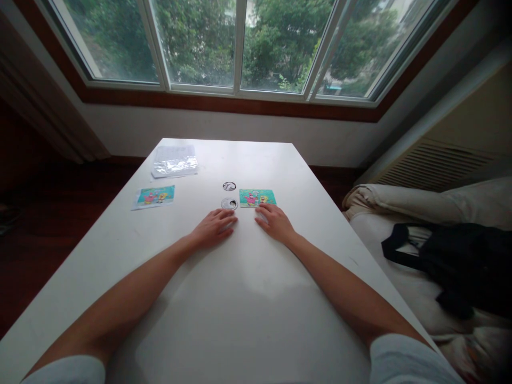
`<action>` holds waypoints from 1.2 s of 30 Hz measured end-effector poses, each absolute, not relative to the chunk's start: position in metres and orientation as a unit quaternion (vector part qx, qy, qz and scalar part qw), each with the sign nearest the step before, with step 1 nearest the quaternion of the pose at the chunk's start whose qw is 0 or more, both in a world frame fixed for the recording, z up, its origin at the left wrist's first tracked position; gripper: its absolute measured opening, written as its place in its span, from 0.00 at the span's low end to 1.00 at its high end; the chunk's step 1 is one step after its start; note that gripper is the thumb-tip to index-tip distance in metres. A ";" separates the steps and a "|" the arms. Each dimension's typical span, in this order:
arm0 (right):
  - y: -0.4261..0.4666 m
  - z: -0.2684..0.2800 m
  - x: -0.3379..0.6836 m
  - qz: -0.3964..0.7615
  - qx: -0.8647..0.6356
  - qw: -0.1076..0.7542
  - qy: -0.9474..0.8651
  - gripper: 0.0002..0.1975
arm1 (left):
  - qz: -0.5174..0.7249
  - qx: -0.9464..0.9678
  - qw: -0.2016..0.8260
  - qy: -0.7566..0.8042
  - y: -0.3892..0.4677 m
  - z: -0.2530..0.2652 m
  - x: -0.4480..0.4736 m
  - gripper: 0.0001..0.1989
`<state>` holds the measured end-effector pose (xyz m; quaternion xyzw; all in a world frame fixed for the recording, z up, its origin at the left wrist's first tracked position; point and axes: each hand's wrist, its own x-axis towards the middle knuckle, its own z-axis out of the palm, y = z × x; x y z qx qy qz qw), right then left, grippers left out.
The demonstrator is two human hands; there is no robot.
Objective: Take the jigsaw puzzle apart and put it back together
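Note:
My left hand lies palm down on the white table, its fingers stretched out. Its fingertips come up to the near edge of a round black-and-white disc. A second such disc lies just beyond the first. Palm down on the right, my right hand has its fingers extended, with the tips at the lower edge of a colourful cartoon picture card. That card lies flat, right of the discs, showing a pink figure and a yellow one on turquoise. Neither hand grips anything.
On the table's left lies a paper sheet with a similar cartoon picture. Behind it is a clear plastic packet over papers. A window rises beyond the table. To the right, a cushioned seat holds a dark bag.

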<state>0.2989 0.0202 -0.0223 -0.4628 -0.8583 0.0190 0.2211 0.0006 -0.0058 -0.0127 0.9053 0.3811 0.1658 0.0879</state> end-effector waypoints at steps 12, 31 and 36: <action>0.023 -0.019 0.301 0.039 -0.455 0.243 -0.856 0.12 | 0.163 0.907 0.082 0.380 -0.005 -0.013 -0.001 0.21; 0.021 -0.019 0.299 0.035 -0.454 0.236 -0.858 0.20 | 0.168 0.904 0.089 0.382 -0.005 -0.013 0.000 0.21; 0.023 -0.020 0.299 0.035 -0.448 0.239 -0.861 0.19 | 0.168 0.904 0.089 0.383 -0.004 -0.014 0.000 0.21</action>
